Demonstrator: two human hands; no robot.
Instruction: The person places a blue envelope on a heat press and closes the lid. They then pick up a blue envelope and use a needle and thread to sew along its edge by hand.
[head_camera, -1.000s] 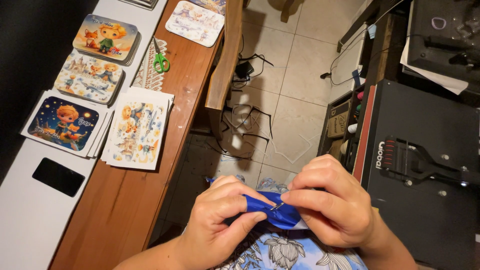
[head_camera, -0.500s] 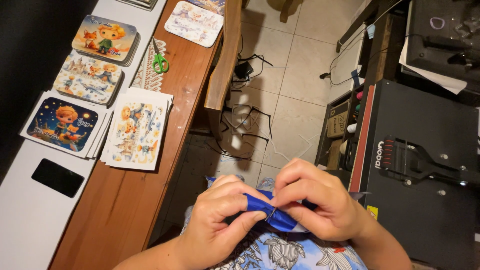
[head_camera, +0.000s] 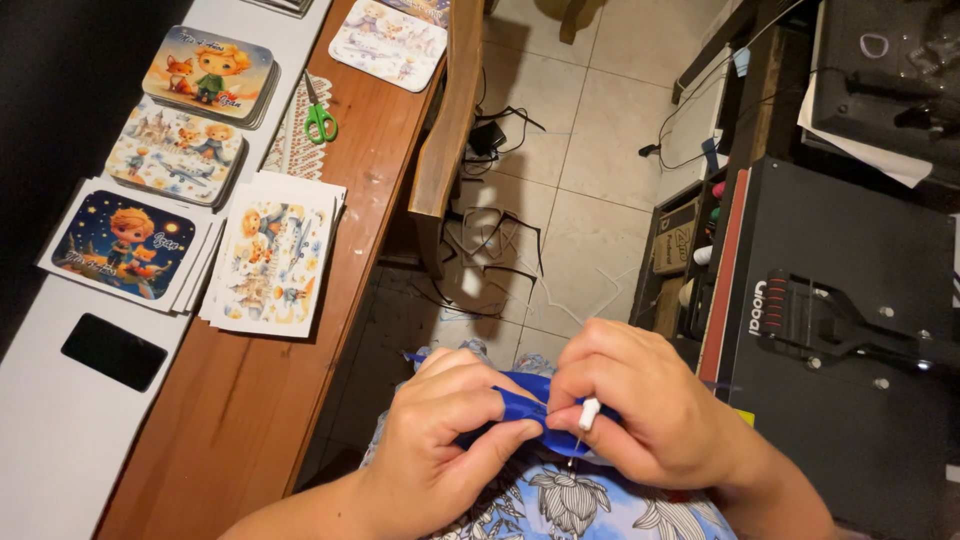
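Wooden surface (head_camera: 250, 420) ran along the left, a white sheet (head_camera: 60, 450) over its outer part. On it lay stacks of illustrated cards (head_camera: 272, 255), green-handled scissors (head_camera: 319, 118) and a black rectangle (head_camera: 113, 352). Cables (head_camera: 500, 250) sprawled over the tiled floor (head_camera: 600, 150).

Bare tiled floor (head_camera: 600, 150) lies open ahead of both hands. To the left, the worktop (head_camera: 250, 400) edge crowds close; to the right, a black machine (head_camera: 840, 330) walls off passage. Cables (head_camera: 500, 240) clutter the floor beneath.
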